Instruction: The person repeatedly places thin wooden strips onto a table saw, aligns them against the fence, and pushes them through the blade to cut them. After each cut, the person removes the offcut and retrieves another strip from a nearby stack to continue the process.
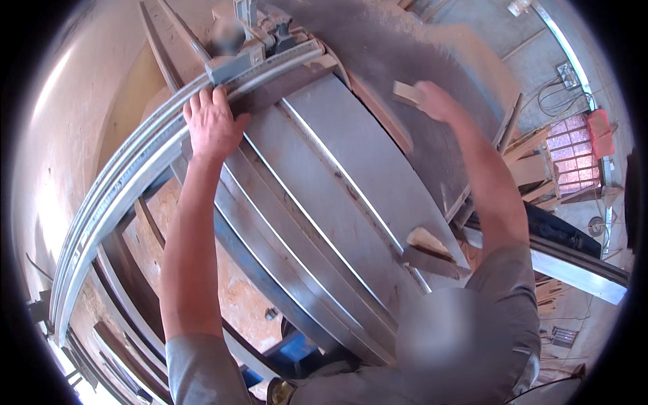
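My left hand (214, 125) lies on the long silver metal rail (152, 138) at the far left of the machine table, fingers stretched over it and thumb spread. My right hand (437, 102) is reached out over the dark, dusty surface at the far right. It is closed on a short, pale wooden block (406, 93), whose end sticks out to the left of the fingers. Between my arms spreads the grey metal machine table (364, 148), with bright slots running along it. A wood offcut (432, 255) with a pale top sits near the table's right edge, close to my body.
A metal bracket with a clamp-like fitting (260, 40) stands on the rail beyond my left hand. Long bars (158, 47) stretch away at far left. Wood strips (530, 152) and a metal beam (574, 273) are at the right, with cables (550, 94) farther off.
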Available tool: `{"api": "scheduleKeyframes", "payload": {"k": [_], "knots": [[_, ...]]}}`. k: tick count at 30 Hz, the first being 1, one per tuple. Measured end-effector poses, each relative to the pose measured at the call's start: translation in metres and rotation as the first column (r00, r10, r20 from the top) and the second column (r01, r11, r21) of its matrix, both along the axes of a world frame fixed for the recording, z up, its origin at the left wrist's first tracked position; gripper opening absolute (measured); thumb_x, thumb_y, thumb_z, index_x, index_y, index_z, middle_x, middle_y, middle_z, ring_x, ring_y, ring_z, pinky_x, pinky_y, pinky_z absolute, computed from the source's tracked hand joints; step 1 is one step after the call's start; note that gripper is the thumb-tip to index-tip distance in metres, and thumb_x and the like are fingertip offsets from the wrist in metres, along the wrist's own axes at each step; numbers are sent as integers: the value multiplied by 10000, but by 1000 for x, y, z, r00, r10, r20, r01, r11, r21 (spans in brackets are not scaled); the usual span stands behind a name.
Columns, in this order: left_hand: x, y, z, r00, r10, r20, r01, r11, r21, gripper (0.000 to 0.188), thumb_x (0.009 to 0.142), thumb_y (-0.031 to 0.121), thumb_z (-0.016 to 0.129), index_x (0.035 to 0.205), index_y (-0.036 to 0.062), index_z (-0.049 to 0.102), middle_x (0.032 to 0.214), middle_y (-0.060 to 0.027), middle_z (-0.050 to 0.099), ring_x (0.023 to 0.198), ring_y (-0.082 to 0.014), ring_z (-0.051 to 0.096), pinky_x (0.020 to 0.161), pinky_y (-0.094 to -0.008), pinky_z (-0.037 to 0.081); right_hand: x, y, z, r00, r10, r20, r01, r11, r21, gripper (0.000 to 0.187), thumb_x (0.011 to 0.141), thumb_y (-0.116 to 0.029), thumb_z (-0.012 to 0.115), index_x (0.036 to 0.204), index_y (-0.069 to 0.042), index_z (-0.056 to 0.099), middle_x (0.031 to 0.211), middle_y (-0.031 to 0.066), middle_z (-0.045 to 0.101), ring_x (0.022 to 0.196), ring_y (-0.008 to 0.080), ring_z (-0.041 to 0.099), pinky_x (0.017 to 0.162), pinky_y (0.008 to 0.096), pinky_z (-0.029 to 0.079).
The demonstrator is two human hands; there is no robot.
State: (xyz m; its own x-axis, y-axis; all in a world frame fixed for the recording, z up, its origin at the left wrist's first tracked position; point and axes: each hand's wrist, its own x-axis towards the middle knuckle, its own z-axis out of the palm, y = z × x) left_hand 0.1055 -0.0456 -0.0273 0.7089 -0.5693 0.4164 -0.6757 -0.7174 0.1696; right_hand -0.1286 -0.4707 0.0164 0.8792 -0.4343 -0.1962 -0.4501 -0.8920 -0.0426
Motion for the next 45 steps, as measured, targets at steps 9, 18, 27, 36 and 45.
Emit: {"api": "scheduleKeyframes", "payload": {"k": [9, 18, 27, 36, 45], "knots": [[-2, 62, -37, 984, -38, 176, -26, 936, 350, 466, 973, 193, 506, 1433, 123, 482, 1339, -173, 565, 1146, -363, 593, 962, -510, 492, -279, 135, 67, 934, -356, -33, 312, 766, 562, 501, 845, -183, 697, 1301, -37, 552, 1138, 120, 645, 1046, 225, 619, 898, 358, 487], [-2, 46, -19, 988, 154, 18, -146, 888, 437, 403, 959, 278, 491, 1328, 126, 546, 1400, -155, 512, 1294, -379, 489, 996, -540, 475, -313, 237, 28, 939, -326, 106, 231, 831, 506, 652, 820, -211, 763, 1386, -55, 480, 1396, 179, 517, 1255, 329, 540, 1021, 404, 459], [-67, 78, 19, 972, 120, -202, -40, 931, 364, 483, 834, 302, 664, 1197, 13, 529, 1160, -257, 657, 1158, -366, 618, 941, -495, 521, -304, 269, 13, 962, -230, 146, 203, 962, 180, 842, 710, -205, 864, 1401, -63, 404, 1251, 226, 551, 1164, 434, 546, 961, 487, 477], [-336, 135, 24, 867, 58, -495, 12, 990, 137, 433, 840, 303, 654, 1075, -16, 481, 1020, -254, 631, 981, -436, 637, 831, -532, 517, -317, 265, -4, 955, -148, 255, 114, 983, 143, 755, 750, -200, 829, 1385, -76, 439, 1205, 229, 584, 1134, 428, 562, 946, 485, 481], [-487, 138, 39, 487, -377, -788, 98, 920, -379, 668, 901, 271, 692, 1411, -54, 408, 1213, -203, 600, 1060, -320, 629, 881, -402, 519, -329, 256, 25, 890, -405, 210, 275, 844, 460, 629, 787, -270, 760, 1289, 34, 533, 1123, 255, 667, 1057, 387, 654, 912, 429, 509]]}}
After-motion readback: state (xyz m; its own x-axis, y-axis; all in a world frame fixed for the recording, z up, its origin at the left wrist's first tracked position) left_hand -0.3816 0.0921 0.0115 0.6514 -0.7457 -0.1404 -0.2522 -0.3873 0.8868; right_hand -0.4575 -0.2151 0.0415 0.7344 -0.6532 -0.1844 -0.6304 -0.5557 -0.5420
